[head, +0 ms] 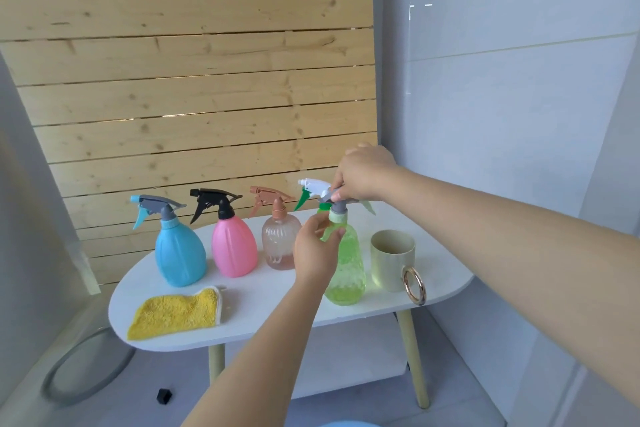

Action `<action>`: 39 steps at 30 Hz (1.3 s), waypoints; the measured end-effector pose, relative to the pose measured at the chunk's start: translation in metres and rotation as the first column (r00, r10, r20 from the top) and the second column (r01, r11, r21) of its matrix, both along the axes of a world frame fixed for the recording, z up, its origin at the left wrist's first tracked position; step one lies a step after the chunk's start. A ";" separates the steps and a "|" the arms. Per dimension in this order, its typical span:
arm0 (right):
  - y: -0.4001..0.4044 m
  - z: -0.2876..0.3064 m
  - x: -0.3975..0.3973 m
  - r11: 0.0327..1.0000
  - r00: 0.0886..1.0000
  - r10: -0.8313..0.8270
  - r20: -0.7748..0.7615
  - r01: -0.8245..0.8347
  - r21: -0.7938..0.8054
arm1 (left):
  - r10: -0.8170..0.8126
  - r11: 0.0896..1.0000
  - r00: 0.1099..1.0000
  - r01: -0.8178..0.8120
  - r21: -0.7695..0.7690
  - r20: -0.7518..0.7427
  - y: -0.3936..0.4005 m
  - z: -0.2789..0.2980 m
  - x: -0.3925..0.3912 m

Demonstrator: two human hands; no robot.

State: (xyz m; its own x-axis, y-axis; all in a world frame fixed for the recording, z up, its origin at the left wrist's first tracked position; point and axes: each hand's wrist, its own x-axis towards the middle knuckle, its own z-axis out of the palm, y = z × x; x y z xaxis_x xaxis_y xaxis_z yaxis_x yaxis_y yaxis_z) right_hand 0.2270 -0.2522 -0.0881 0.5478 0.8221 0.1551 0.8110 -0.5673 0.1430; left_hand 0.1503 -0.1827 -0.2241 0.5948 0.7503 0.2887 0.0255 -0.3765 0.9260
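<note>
A clear green spray bottle (348, 274) stands on the white oval table (277, 302), right of centre. My left hand (317, 250) grips its upper body just below the neck. My right hand (363, 172) comes in from above and pinches the grey and white spray head (320, 190) at the top of that bottle. Behind the neck a second green trigger part shows, partly hidden by my hands.
Along the table's back stand a blue spray bottle (178, 253), a pink one with a black head (233, 246) and a clear peach one (278, 243). A pale mug with a gold ring handle (394, 260) stands at the right. A yellow cloth (176, 314) lies front left. Wooden slat panel behind.
</note>
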 end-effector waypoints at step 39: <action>-0.015 0.019 0.006 0.993 0.918 0.111 -0.380 -0.089 0.075 | 0.002 0.999 1.000 -0.002 0.050 0.005 0.001 -0.007 0.007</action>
State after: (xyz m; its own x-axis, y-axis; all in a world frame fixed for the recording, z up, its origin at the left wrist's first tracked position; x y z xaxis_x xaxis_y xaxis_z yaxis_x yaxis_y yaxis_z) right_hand 0.2326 -0.2668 -0.0687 0.4898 0.8718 -0.0030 0.8503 -0.4785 -0.2189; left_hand 0.1571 -0.1813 -0.2308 0.5918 0.7360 0.3286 0.0219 -0.4223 0.9062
